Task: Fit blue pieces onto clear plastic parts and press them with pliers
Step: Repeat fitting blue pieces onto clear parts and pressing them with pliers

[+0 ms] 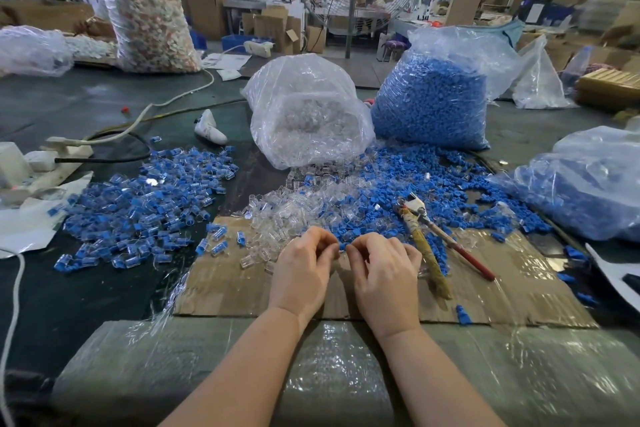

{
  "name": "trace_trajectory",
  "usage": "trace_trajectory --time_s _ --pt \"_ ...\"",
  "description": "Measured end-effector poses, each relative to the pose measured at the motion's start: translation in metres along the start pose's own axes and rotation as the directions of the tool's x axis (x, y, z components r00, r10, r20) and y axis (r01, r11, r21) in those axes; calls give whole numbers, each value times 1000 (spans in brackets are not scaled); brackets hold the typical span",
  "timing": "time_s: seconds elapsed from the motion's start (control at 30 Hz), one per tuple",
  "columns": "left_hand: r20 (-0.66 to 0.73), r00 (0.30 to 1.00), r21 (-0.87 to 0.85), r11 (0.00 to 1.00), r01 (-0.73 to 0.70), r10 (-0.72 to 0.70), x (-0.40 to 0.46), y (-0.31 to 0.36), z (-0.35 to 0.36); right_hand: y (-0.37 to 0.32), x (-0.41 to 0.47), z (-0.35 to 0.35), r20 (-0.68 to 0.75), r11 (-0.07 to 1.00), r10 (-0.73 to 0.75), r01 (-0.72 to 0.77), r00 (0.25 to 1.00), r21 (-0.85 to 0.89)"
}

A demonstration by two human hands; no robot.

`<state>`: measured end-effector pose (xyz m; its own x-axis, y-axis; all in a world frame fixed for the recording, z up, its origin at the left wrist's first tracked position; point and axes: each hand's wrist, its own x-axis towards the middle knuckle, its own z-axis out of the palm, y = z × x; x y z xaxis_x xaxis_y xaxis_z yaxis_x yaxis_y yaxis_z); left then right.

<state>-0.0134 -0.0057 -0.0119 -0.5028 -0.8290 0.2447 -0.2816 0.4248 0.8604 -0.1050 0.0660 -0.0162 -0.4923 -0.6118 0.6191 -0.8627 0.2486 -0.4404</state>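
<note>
Hands meet at the centre of the flattened brown cardboard sheet [242, 288]: the left hand [303, 270] and right hand [384, 274] are curled, fingertips nearly touching, pinching a small blue piece [343, 246] between them; whether a clear part is also held cannot be told. At 2 o'clock from the hands, tape-wrapped pliers with one red handle [436, 246] lie untouched on the cardboard. Beyond, at 12 o'clock, spreads a loose pile of clear plastic parts [287, 211]; at 10 o'clock lies a heap of assembled blue-and-clear pieces [145, 204]. Farther back stand a transparent bag of clear parts [308, 114] and, at 1 o'clock, a bag of blue pieces [433, 97].
</note>
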Motion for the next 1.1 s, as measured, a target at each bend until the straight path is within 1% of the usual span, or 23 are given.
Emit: trace_trajectory --time_s 0.1,0.27,0.37,0.43,0.5,0.63,1.0,1.1 --pt "10 1000 -23 1000 -10 10 -1 0 0 -1 0 0 -8 999 -23 23 1000 -29" --pt "-20 1000 -40 999 -7 6 -2 0 -1 0 -1 0 -32 996 -64 62 997 -65" --pt "-14 1000 -16 1000 -14 14 -1 0 0 0 0 1 -29 996 -60 58 998 -71" --pt "-12 1000 -20 1000 -20 20 -1 -1 0 0 0 2 -32 996 -58 56 998 -64" --pt "-5 1000 -64 998 -13 13 -2 -2 1 1 -1 2 -31 997 -60 59 998 -44" --pt "-12 999 -67 997 -34 33 -2 -1 0 2 -1 0 -14 998 -63 63 998 -7" --pt "-4 1000 -85 996 10 -11 1 -3 -3 -2 0 -4 34 995 -94 94 995 18" --pt "3 1000 -108 994 21 -21 1 -3 -3 -2 0 -6 70 995 -99 96 993 40"
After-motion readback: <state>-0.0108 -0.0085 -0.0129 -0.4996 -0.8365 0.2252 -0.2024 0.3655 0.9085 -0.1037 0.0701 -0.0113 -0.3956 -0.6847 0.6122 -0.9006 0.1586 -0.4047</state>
